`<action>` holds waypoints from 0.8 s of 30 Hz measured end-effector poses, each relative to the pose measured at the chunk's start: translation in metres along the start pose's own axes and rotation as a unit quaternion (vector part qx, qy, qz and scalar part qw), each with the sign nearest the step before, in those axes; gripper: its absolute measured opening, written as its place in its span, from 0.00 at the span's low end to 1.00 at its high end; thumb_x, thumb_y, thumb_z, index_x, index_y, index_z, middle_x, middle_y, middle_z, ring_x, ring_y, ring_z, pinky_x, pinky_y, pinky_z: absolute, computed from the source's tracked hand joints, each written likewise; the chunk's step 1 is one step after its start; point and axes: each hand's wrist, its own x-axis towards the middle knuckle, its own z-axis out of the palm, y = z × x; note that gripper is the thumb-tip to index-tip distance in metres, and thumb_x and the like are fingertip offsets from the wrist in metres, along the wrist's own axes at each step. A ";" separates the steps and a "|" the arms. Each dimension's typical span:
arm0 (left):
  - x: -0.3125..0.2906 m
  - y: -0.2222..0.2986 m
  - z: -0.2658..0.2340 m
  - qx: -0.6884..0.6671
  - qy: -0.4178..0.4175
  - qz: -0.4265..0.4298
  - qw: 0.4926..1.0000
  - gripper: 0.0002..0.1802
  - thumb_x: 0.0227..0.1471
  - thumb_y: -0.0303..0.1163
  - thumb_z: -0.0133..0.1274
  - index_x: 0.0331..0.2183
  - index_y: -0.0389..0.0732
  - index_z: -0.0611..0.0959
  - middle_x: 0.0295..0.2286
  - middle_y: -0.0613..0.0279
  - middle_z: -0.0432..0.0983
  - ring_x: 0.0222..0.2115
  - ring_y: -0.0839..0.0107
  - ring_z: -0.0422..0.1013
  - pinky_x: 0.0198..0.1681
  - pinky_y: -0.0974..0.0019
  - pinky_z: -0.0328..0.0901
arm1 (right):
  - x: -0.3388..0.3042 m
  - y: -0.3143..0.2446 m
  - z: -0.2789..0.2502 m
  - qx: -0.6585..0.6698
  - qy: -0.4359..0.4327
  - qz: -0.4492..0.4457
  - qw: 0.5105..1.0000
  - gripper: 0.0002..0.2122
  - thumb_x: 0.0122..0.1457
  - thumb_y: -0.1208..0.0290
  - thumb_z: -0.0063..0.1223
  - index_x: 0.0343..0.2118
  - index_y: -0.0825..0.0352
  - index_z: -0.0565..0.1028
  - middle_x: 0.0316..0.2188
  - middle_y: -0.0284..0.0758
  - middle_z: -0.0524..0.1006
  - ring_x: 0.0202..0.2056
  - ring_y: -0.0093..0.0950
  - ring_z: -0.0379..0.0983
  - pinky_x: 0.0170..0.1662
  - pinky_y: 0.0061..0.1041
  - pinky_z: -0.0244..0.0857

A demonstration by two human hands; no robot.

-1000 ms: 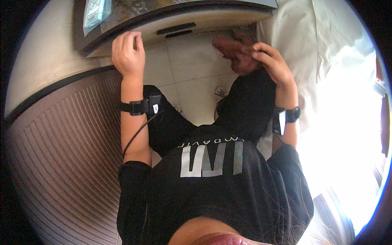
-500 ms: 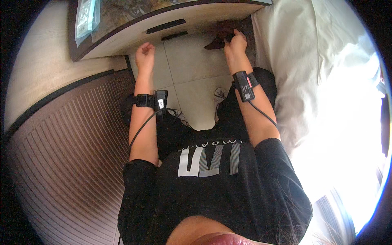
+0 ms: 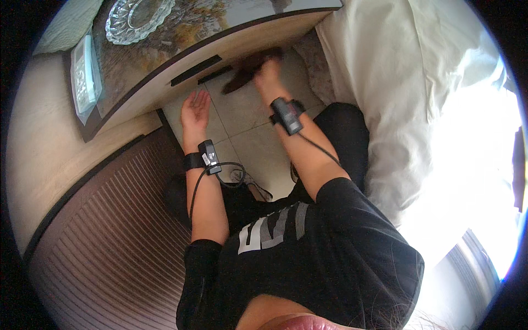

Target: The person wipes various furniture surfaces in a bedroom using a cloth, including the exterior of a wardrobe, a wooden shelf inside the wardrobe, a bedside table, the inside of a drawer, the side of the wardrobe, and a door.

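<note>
My right hand [image 3: 268, 80], smeared a little by motion, is closed on a dark brown cloth [image 3: 241, 78]. The cloth hangs over the tiled floor, close to the wooden front [image 3: 159, 100] of a low cabinet. Part of the cloth is hidden behind that hand. Below the cabinet's dark handle slot [image 3: 196, 70], my left hand [image 3: 196, 113] is palm up with fingers slightly bent and apart. It holds nothing and is apart from the cloth.
On the cabinet top lie a clear glass dish [image 3: 111, 34] and a white remote control [image 3: 83, 77] in a plastic sleeve. White bedding [image 3: 379, 93] rises on the right. A brown ribbed panel [image 3: 110, 220] stands to the left. Cables run from both forearm devices.
My right hand has moved left with the brown cloth. My left hand's fingers have opened out from a curl. The view has shifted, so the glass dish now shows.
</note>
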 end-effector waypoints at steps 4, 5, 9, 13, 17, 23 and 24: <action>-0.002 0.030 -0.032 -0.040 0.040 0.033 0.998 0.26 0.55 0.26 0.40 0.53 0.30 0.54 0.53 0.41 0.47 0.56 0.49 0.47 0.59 0.51 0.49 | -0.010 0.003 0.009 0.184 0.124 0.123 0.967 0.19 0.59 0.70 0.36 0.54 0.66 0.57 0.53 0.41 0.59 0.53 0.37 0.55 0.53 0.37 0.52; -0.002 0.029 -0.031 -0.050 0.037 0.035 0.997 0.25 0.55 0.26 0.40 0.53 0.30 0.54 0.53 0.41 0.48 0.55 0.50 0.48 0.59 0.51 0.50 | -0.010 0.004 0.011 0.194 0.130 0.140 0.962 0.20 0.60 0.69 0.35 0.55 0.66 0.56 0.54 0.41 0.58 0.54 0.38 0.53 0.55 0.37 0.51; 0.002 0.018 -0.012 -0.062 0.042 0.016 0.997 0.25 0.55 0.25 0.37 0.53 0.29 0.54 0.52 0.41 0.49 0.55 0.51 0.50 0.57 0.53 0.53 | 0.012 -0.011 0.006 0.196 0.075 0.210 0.955 0.22 0.62 0.65 0.30 0.58 0.66 0.53 0.58 0.40 0.53 0.59 0.39 0.48 0.59 0.40 0.45; -0.071 0.094 -0.043 -0.015 0.137 0.153 0.979 0.26 0.56 0.25 0.37 0.54 0.31 0.53 0.52 0.42 0.50 0.54 0.52 0.52 0.57 0.56 0.55 | -0.134 0.025 0.121 0.201 0.068 0.365 0.906 0.18 0.62 0.71 0.28 0.54 0.67 0.60 0.56 0.37 0.59 0.56 0.39 0.54 0.57 0.39 0.51; -0.104 0.101 -0.014 -0.025 0.077 0.198 0.977 0.27 0.56 0.25 0.39 0.55 0.32 0.53 0.52 0.43 0.50 0.53 0.54 0.54 0.57 0.56 0.55 | -0.160 0.064 0.116 0.176 -0.076 0.355 0.915 0.16 0.61 0.72 0.30 0.52 0.67 0.61 0.53 0.39 0.62 0.55 0.38 0.56 0.55 0.42 0.55; -0.130 0.099 -0.021 0.007 0.062 0.266 0.962 0.27 0.52 0.27 0.42 0.53 0.29 0.57 0.47 0.44 0.59 0.49 0.57 0.59 0.55 0.58 0.56 | -0.180 0.090 0.183 0.275 -0.101 0.437 0.851 0.12 0.59 0.75 0.35 0.45 0.72 0.64 0.47 0.43 0.66 0.48 0.39 0.63 0.52 0.43 0.59; -0.131 0.104 -0.025 0.006 0.063 0.265 0.962 0.27 0.52 0.27 0.42 0.53 0.29 0.57 0.47 0.44 0.59 0.49 0.57 0.59 0.55 0.58 0.56 | -0.183 0.088 0.188 0.274 -0.100 0.436 0.851 0.12 0.59 0.75 0.35 0.45 0.72 0.64 0.47 0.43 0.66 0.48 0.39 0.63 0.52 0.43 0.59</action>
